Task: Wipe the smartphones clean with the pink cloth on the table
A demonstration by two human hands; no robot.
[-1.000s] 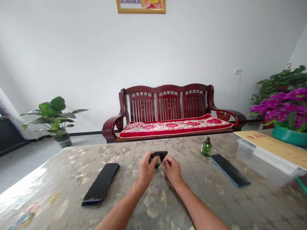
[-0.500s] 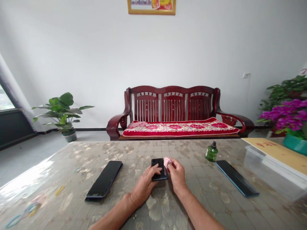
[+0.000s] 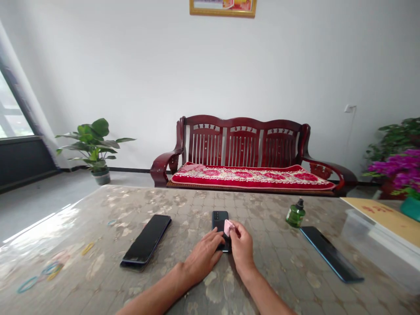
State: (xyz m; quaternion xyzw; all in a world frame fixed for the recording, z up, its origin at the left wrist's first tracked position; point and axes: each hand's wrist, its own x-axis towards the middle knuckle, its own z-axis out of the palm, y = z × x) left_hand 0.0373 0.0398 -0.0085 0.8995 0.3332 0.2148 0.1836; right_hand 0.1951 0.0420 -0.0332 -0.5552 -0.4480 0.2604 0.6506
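Observation:
A dark smartphone [image 3: 219, 216] lies back side up on the table, its camera block at the far left corner. My left hand [image 3: 204, 257] rests over its near left part, fingers stretched and touching it. Between thumb and fingers, my right hand [image 3: 242, 246] pinches a small pink folded piece [image 3: 228, 227], cloth or paper, against or just above the phone's right side. Both hands partly hide the phone's near end. Another black phone [image 3: 147, 240] lies to the left of my hands, apparently on something flat and dark. A blue-edged phone [image 3: 330, 253] lies to the right.
A green bottle [image 3: 295, 215] with a black cap stands by the right phone. Beyond it is a clear plastic box [image 3: 370, 236] under a tan board [image 3: 387, 216]. Several coloured rubber bands [image 3: 52, 270] lie at left on the patterned tabletop [image 3: 183, 201]. A wooden bench [image 3: 243, 148] stands behind.
The pink piece has moved left, from the phone's right edge to over its back. My left fingers have slid nearer me along the phone. The view has turned slightly left.

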